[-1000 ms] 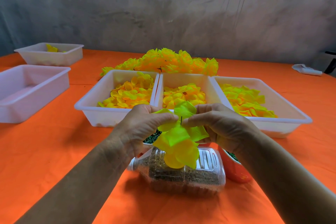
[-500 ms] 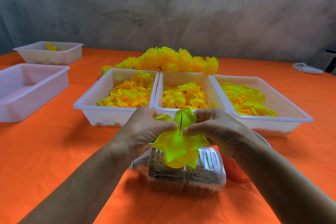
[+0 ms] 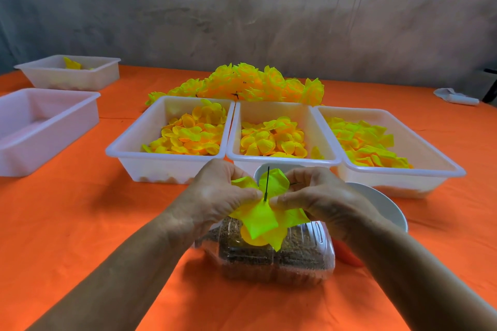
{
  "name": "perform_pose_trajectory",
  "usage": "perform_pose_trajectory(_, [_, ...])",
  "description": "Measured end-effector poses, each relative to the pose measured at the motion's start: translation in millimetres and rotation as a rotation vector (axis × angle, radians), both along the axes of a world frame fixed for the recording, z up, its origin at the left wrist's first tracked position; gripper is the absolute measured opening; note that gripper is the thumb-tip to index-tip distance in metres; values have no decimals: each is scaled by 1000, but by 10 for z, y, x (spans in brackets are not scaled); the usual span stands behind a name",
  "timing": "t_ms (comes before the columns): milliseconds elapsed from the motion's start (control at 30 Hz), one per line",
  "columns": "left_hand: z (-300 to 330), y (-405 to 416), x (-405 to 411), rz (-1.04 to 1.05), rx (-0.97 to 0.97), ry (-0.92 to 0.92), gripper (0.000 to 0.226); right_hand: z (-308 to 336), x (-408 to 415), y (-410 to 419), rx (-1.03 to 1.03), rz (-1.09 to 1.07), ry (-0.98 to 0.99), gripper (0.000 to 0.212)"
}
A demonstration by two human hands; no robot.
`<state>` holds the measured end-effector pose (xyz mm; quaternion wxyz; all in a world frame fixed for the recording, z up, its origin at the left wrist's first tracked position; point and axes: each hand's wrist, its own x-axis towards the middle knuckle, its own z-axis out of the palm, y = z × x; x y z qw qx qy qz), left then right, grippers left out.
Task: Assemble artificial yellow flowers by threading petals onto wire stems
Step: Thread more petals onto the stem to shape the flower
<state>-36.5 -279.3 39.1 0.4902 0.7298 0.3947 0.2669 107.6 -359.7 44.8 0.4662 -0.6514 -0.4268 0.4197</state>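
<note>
A yellow-green petal piece [image 3: 262,219] sits on a thin dark wire stem [image 3: 267,183] that pokes up through its centre. My left hand [image 3: 215,193] pinches the petals from the left, and my right hand [image 3: 320,199] pinches them from the right, fingertips meeting at the wire's base. Three white trays hold loose yellow petals: left tray [image 3: 129,148], middle tray [image 3: 285,161], right tray [image 3: 430,166]. A heap of finished yellow flowers [image 3: 242,86] lies behind them.
Under my hands lies a clear plastic bottle [image 3: 282,258] filled with brown grains. A white bowl [image 3: 382,204] stands to its right with something red [image 3: 347,254] below it. Two more white trays [image 3: 40,126] [image 3: 67,72] sit at the left, and a white cloth [image 3: 457,98] lies far right.
The petals have slid further down the wire, so more of the stem stands bare above them. Both hands have lowered slightly toward the bottle.
</note>
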Motion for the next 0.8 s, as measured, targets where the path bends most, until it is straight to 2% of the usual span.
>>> perform_pose_trajectory(167, [-10, 16, -41, -5, 67, 27, 10, 6, -14, -30, 11, -17, 24, 19])
perform_pose_trajectory(300, [-14, -32, -102, 18, 353, -18, 26, -6, -11, -41, -17, -70, -8, 27])
perform_pose_trajectory(400, [-40, -83, -101, -68, 508, -104, 22, -9, -10, -40, -19, -89, -34, 33])
perform_pose_trajectory(500, [-96, -103, -72, -92, 498, -131, 10, -11, -4, -31, 3, -74, -21, 30])
perform_pose_trajectory(667, [-172, -38, -24, -87, 434, -203, 19, 5, 54, -26, -47, -23, -27, 22])
perform_pose_trajectory(733, [-204, -25, -11, -93, 419, -240, 23, 17, 167, -3, -42, -62, -41, 19])
perform_pose_trajectory(800, [-239, -12, -6, -93, 425, -277, 25, 22, 373, 60, 36, -195, -88, 17])
